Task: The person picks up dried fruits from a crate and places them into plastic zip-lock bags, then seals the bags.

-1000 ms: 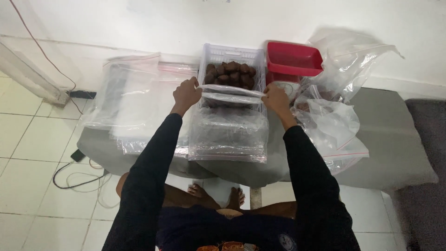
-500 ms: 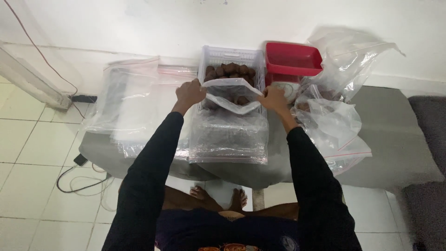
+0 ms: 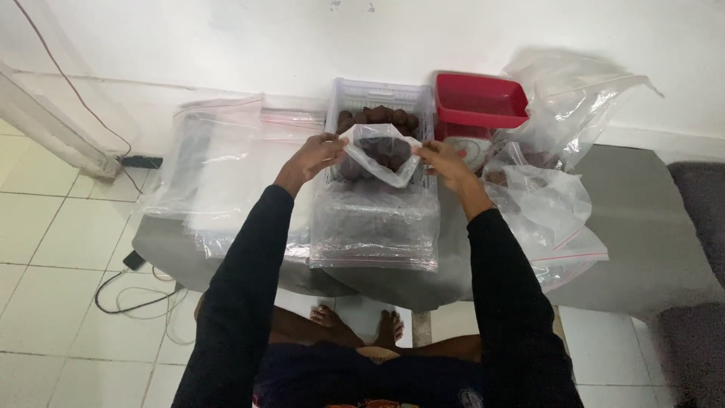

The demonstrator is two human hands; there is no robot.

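Left hand [image 3: 316, 157] and right hand [image 3: 444, 161] pinch open a clear plastic zip bag [image 3: 375, 211] before the clear slatted basket of brown lumps [image 3: 380, 113] at the grey table's [image 3: 649, 227] far edge.

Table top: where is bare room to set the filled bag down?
The grey table is bare on its right side, past the loose bags. Its left half lies under a stack of flat bags. The middle is crowded: basket, red scale, and both hands, left hand, right hand, holding the open bag.

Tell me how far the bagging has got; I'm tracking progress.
Done: nothing visibly packed. In hand: left hand and right hand hold the clear plastic zip bag open. Left: dark brown lumps fill the clear slotted plastic basket; empty bags wait beside it.
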